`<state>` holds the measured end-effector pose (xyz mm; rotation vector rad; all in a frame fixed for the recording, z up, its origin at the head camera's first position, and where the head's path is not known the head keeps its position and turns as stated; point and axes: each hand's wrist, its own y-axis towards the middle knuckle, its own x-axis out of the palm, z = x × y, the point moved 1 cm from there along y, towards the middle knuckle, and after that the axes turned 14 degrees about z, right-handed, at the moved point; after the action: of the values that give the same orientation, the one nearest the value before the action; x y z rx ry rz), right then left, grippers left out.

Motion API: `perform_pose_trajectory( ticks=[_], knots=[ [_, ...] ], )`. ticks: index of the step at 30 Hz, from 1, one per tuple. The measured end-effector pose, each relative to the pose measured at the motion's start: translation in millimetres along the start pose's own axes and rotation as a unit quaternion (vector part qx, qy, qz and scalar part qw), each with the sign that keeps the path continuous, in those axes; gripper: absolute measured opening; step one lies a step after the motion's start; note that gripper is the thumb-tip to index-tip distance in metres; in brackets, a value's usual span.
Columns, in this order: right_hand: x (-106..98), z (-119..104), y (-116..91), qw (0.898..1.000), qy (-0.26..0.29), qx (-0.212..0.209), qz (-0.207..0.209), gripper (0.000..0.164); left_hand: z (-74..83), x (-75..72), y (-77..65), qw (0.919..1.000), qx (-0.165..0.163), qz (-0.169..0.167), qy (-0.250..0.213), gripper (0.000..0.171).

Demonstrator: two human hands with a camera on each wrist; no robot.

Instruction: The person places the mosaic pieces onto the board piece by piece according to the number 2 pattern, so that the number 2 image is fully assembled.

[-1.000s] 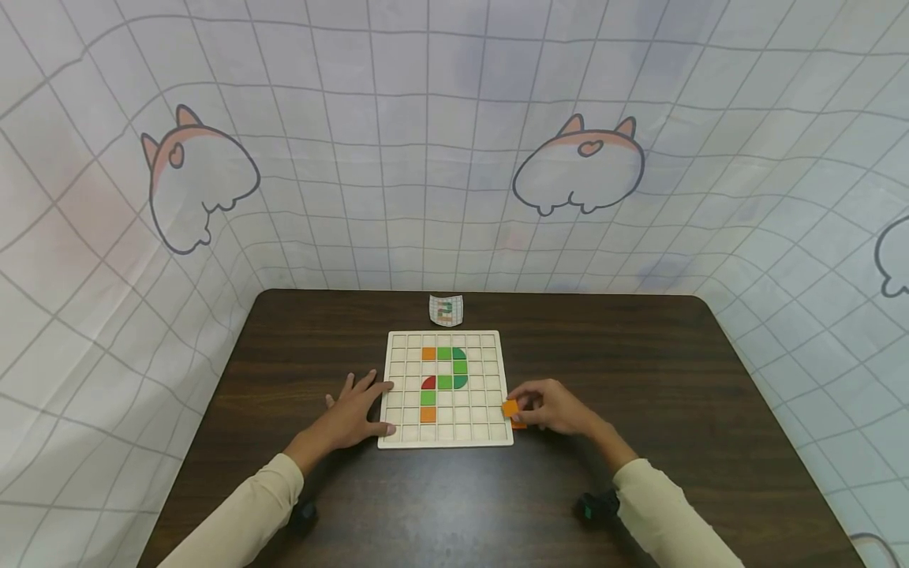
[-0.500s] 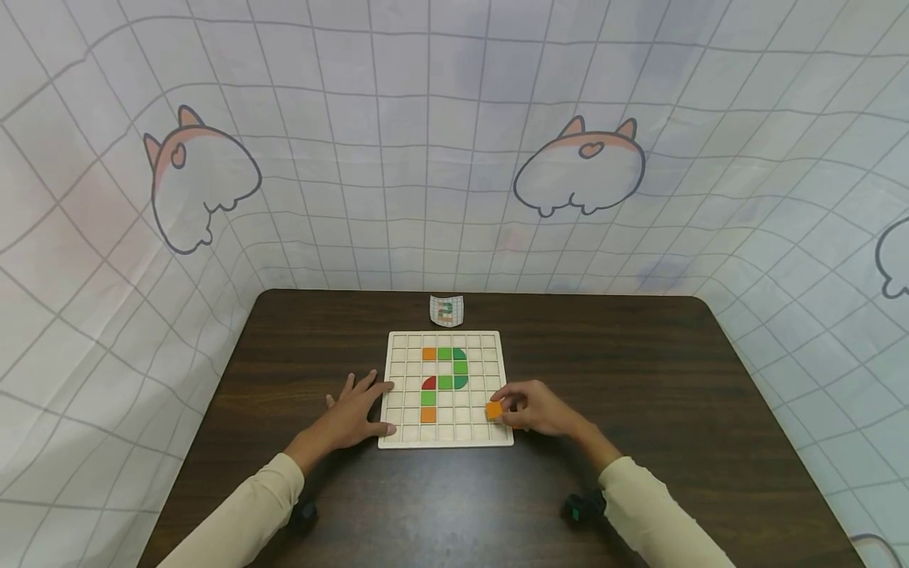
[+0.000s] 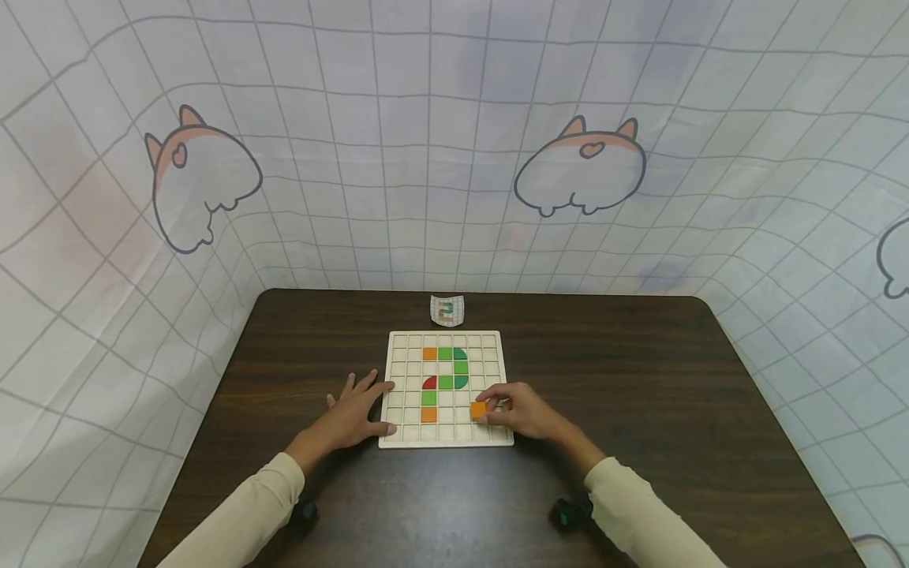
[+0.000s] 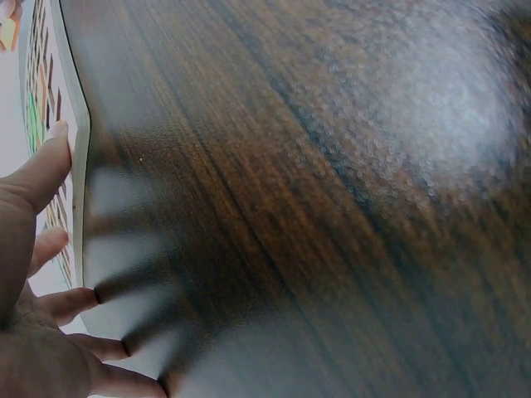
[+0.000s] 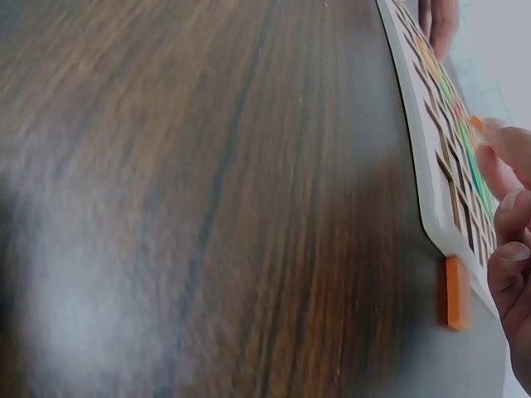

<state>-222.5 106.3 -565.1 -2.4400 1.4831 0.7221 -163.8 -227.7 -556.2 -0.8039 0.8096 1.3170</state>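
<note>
A cream grid board lies on the table with green, orange and red tiles set in its cells, roughly in a curved figure. My right hand pinches an orange square tile between thumb and fingers, over the lower right part of the board. My left hand lies at the board's left edge, fingers spread, with thumb and a finger resting on the rim. In the right wrist view another orange tile lies on the table against the board's edge, below my right hand.
A small paper card with a coloured figure on a grid lies behind the board. The dark wooden table meets a white grid-patterned cloth at the back. Dark devices sit by both wrists.
My right hand has carried the orange tile leftward, from the board's right edge to over its lower right cells. My left hand has stayed in place.
</note>
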Motion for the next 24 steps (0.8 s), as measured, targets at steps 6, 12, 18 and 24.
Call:
perform_pose_trajectory(
  ticks=[6, 12, 18, 24],
  knots=[
    [8, -1, 2, 1.0, 0.007, 0.005, -0.002, 0.027, -0.4, 0.5, 0.2, 1.0, -0.001, -0.002, 0.001, 0.081],
    [16, -6, 3, 1.0, 0.02, 0.0, -0.01, 0.027, 0.6, -0.3, -0.4, 1.0, 0.001, -0.002, 0.002, 0.08],
    [26, -13, 5, 1.0, 0.027, 0.005, -0.004, 0.028, 1.0, -0.1, -1.0, 1.0, 0.002, -0.001, 0.001, 0.08],
    [32, -20, 5, 1.0, 0.029, 0.01, 0.003, 0.027, 0.0, 0.5, -1.3, 1.0, 0.004, 0.001, 0.0, 0.08]
  ],
)
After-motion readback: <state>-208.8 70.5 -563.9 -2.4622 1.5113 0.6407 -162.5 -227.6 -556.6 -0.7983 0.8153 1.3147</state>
